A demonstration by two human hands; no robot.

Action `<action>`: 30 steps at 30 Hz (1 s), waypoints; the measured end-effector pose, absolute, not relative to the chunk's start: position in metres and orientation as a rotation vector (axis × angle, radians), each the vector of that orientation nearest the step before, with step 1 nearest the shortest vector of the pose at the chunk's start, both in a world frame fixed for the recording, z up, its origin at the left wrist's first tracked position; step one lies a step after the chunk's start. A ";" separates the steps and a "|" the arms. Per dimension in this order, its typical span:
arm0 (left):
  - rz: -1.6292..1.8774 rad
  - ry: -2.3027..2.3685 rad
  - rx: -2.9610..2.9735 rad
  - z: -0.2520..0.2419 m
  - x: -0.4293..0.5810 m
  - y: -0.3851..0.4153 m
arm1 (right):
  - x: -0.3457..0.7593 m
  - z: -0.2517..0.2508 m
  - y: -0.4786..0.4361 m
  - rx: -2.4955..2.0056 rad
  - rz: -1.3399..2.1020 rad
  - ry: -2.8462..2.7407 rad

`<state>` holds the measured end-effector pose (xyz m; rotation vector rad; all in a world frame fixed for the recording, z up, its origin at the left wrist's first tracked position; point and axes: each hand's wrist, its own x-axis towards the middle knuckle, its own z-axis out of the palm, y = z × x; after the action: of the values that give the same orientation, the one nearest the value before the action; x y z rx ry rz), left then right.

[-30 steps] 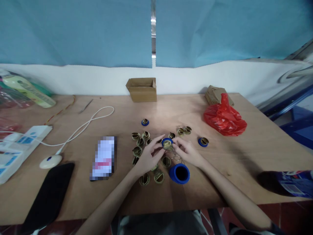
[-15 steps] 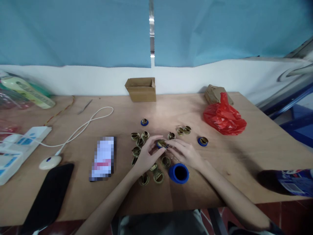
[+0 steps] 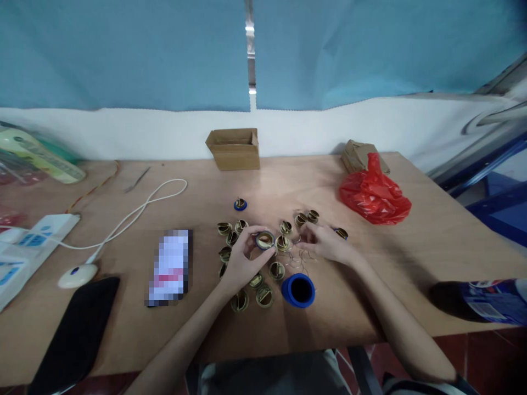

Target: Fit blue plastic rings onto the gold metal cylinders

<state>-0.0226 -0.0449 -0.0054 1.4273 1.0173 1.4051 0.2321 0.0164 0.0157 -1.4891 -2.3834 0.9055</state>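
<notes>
My left hand [image 3: 242,260] grips a round brass-coloured piece with a blue rim [image 3: 265,240] between thumb and fingers, its open side up. Over to the right, my right hand [image 3: 325,241] has its fingers curled together beside thin wire rings [image 3: 297,261]; whether a ring is between the fingertips is too small to tell. Around both hands lie several similar round brass-coloured pieces [image 3: 264,296], many with a bar or flap across the middle. A blue hollow cylinder [image 3: 287,296] stands in front of the wire rings. One blue-based piece [image 3: 240,204] sits farther back, another [image 3: 341,233] behind my right hand.
An open cardboard box [image 3: 236,159] stands at the wall. A red plastic bag [image 3: 374,195] and brown package [image 3: 356,156] are back right; a dark bottle [image 3: 481,302] lies at right. Leftward are a blurred-screen phone [image 3: 169,266], black phone [image 3: 78,329], white cable [image 3: 142,211] and power strip [image 3: 37,247].
My right hand has moved away from the blue-rimmed piece, to the right, over by the wire rings. The left hand still holds the piece, now in fuller view. The camera has shifted slightly.
</notes>
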 end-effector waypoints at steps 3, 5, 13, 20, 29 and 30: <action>1.372 1.014 1.440 -0.004 -0.022 -0.046 | 0.220 0.007 0.012 -1.451 0.893 -2.395; 1.356 1.021 1.444 -0.004 -0.022 -0.047 | 0.215 0.003 0.010 -1.404 0.886 -2.380; 1.340 1.016 1.451 -0.003 -0.023 -0.047 | 0.213 -0.003 0.012 -1.269 0.832 -2.375; 1.318 1.032 1.440 -0.004 -0.023 -0.048 | 0.210 0.000 0.012 -1.283 0.840 -2.361; 1.320 1.049 1.434 -0.005 -0.024 -0.048 | 0.212 -0.002 0.013 -1.149 0.991 -2.275; 1.321 1.048 1.440 -0.004 -0.024 -0.048 | 0.213 -0.002 0.013 -1.139 1.013 -2.259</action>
<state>-0.0241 -0.0476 -0.0042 1.4397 1.0479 1.3212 0.2127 0.0135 -0.0018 -1.1394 -2.2593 1.0132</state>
